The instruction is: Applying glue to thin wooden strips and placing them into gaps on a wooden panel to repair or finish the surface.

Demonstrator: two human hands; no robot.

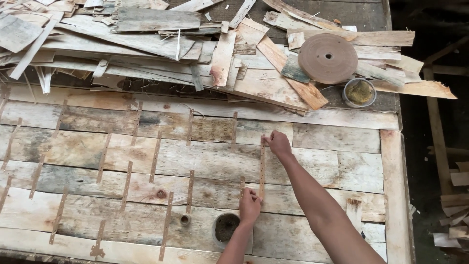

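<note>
Both hands, left hand [250, 204] and right hand [277, 143], press a tape strip [262, 168] onto veneer sheet [205, 161].

Soft even daylight, faint shadows, sharp focus — right edge dark

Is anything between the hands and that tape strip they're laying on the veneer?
Nothing visible. The right hand pinches the top end of the tape strip and the left hand presses its bottom end. The strip lies flat on the veneer sheets, with the bowl below it, off to the side.
</note>
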